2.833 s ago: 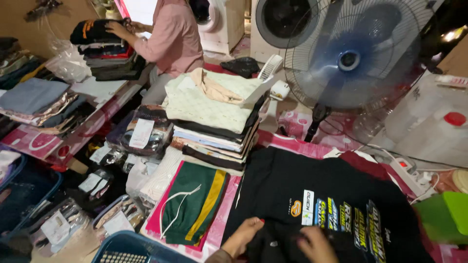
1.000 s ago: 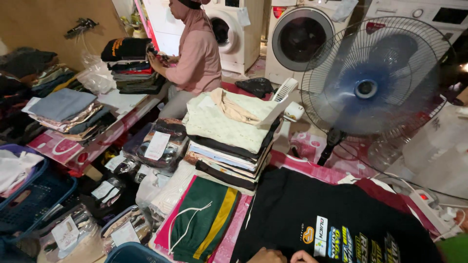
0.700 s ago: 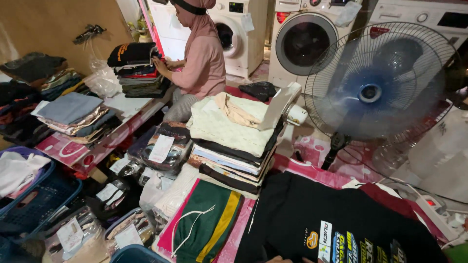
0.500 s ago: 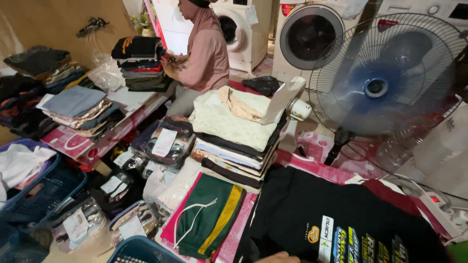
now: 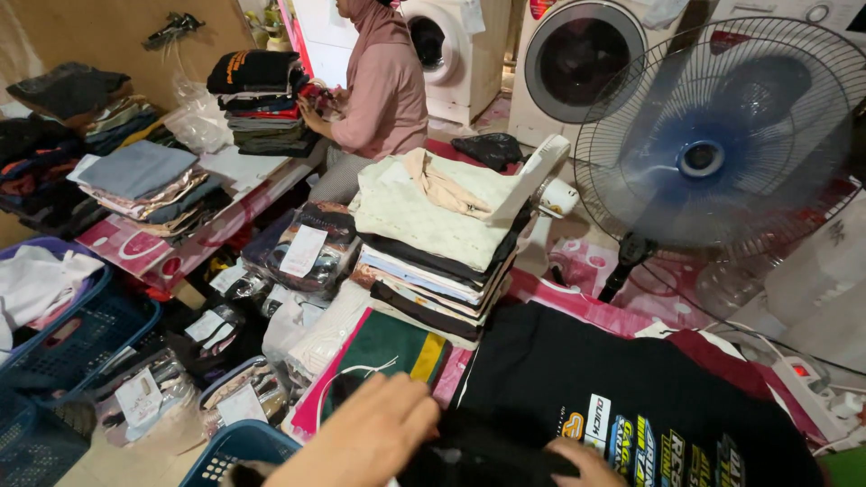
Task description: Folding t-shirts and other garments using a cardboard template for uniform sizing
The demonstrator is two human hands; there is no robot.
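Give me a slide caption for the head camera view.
Two bare hands, left hand and right hand, press on a black printed T-shirt beside stacked folded clothes.

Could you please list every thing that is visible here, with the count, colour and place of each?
black T-shirt: one, black with coloured print, spread at bottom right
green shorts: one, green with yellow stripe, left of the T-shirt
folded clothes pile: one, cream on top, centre
standing fan: one, blue blades, right
washing machines: two, white, back
seated person: one, pink top, back
dark clothes stack: one, beside that person
laundry baskets: blue, bottom left
bagged clothes: several, clear bags, centre left
left hand: on the black T-shirt
right hand: on the black T-shirt
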